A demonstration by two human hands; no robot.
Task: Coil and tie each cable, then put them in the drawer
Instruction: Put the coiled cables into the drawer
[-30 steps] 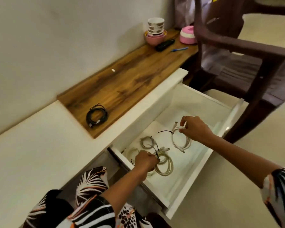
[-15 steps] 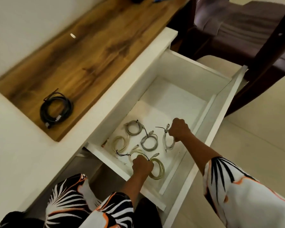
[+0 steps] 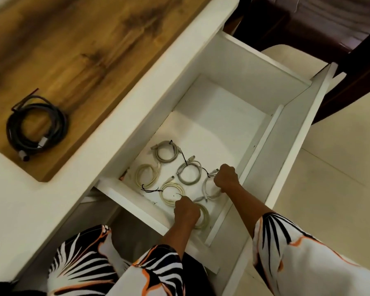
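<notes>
Both hands low in the open white drawer [image 3: 239, 67], setting down tied cable coils.

The left hand [image 3: 187, 210], fingers curled, grips a cream coiled cable [image 3: 203, 216] at the drawer's near edge; the right hand [image 3: 226, 178] likewise clutches a white coiled cable [image 3: 209, 189]. Both seem to be placing their coils beside the others, so the six pale coils in the drawer sit in neat rows without tangling. Four lie free, some with black thread ties [image 3: 151, 190] showing. One black coiled cable [image 3: 36, 129] waits on the wooden worktop [image 3: 77, 50], probably the last to go in.
</notes>
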